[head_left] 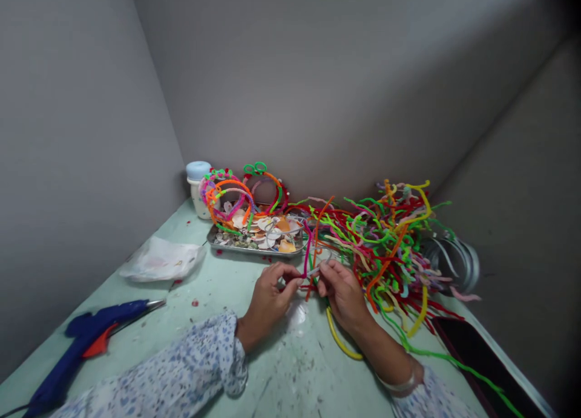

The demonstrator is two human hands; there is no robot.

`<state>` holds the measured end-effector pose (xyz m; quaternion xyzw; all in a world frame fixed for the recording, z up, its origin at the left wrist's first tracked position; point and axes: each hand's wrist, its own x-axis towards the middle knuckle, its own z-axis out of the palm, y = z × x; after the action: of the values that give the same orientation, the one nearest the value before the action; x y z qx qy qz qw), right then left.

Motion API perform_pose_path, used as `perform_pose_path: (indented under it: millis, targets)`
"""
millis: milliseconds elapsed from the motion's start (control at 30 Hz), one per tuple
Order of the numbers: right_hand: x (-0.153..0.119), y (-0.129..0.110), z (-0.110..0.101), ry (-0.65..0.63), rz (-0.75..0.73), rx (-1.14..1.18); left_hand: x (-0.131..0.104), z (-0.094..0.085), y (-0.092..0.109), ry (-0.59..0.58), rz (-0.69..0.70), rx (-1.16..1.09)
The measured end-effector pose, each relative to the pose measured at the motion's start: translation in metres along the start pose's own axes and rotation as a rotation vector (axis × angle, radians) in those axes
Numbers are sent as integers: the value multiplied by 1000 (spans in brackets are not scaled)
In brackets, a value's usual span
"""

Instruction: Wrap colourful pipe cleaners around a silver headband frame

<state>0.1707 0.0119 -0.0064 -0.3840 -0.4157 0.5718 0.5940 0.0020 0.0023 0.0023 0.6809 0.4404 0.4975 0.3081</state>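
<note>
My left hand (271, 294) pinches a magenta pipe cleaner (308, 251) between thumb and fingertips, just left of centre above the table. Close beside it, my right hand (341, 291) is closed on a pale grey pipe cleaner (313, 272) that runs across the small gap between the hands. The magenta strand rises from the left fingertips; how the two strands join there is too small to tell. An orange pipe cleaner (316, 242) and some green and red ones lie just behind the fingers. Under my right wrist curves a yellow pipe cleaner (336, 335).
A metal tray (254, 251) of shells bears colourful pipe-cleaner hoops (229, 194). A blue-lidded jar (198, 188), a plastic packet (161, 259) and a blue glue gun (91, 339) are left. Right are a pipe-cleaner heap (385, 242), a tipped metal container (463, 264) and a phone (481, 363).
</note>
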Motion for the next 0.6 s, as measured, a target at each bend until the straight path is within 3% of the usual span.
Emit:
perform_pose_path:
  millis: [233, 600]
  targets:
    - [-1, 0, -2, -20, -6, 35, 1, -1, -1, 29, 152, 53]
    - [-2, -5, 2, -30, 45, 65, 6, -3, -4, 50, 245, 97]
